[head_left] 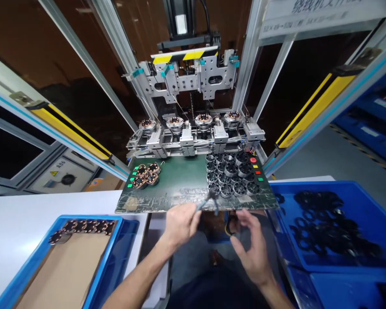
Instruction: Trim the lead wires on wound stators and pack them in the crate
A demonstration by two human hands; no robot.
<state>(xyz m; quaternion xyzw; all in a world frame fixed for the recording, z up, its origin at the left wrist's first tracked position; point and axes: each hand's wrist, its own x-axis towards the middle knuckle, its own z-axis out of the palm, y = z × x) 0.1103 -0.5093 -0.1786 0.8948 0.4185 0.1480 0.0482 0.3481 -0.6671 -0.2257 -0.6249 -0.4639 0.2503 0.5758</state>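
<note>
My left hand [182, 223] is closed around a pair of blue-handled pliers [212, 196], whose blurred dark head points over the front edge of the green work board [183, 180]. To the right, my right hand [252, 246] hangs just below that edge with fingers apart. Close to its fingertips is a dark, curved thing [228, 225] with a yellowish edge; I cannot tell whether the hand touches it. Rows of black stator cores [226, 190] stand at the board's right. Several copper-wound stators [140, 182] are grouped at its left.
Behind the board, a winding machine [186, 79] carries a row of stators [203, 120] on its spindles. A blue tray [59, 219] with wound stators and cardboard lies at left. A blue bin [334, 186] of black rings is at right. Yellow-faced bars [73, 133] flank the opening.
</note>
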